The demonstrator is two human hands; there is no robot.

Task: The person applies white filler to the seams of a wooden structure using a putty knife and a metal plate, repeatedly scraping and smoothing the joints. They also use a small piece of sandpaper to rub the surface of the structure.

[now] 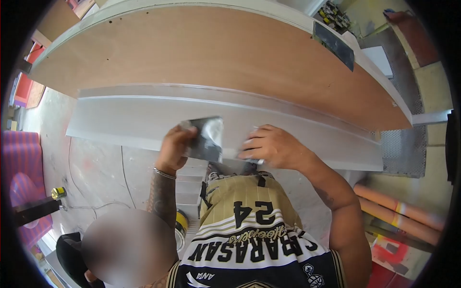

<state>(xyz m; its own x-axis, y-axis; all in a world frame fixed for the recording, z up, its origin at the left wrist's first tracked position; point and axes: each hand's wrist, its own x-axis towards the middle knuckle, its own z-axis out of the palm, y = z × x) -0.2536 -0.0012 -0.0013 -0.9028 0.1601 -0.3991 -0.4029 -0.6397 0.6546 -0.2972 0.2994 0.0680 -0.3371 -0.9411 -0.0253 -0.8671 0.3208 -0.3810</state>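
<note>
Holds both hands up and apart in front of the body, before a long white panel point(134, 115). Clamps a dark grey sheet point(207, 144) between the fingers and thumb of the left hand point(176, 144), gripping along the left side and leaving the greater part free. Carries the sheet in the gap between the hands, in contact with the left and apart from the right, with a bright sheen along the free edge. Pinches a small dark piece point(253, 161) with a pale edge under the curled fingers of the right hand point(273, 148), too blurred and too covered to tell its full shape.

Wears a chain bracelet point(164, 174) on the left wrist and a jersey point(254, 225) in black, white and gold. Faces, beyond the white panel, a broad brown board point(225, 53) with a dark rectangular plate point(334, 46) at its upper right edge.

To the left, on the pale floor point(96, 165), a thin cable point(126, 175); farther out, a striped cloth point(24, 161) in purple and red, near a small yellow can point(58, 193). Beside the left forearm, a larger can point(181, 223) with a yellow band. To the right, beyond the right arm, orange tubes point(384, 214) side by side.
</note>
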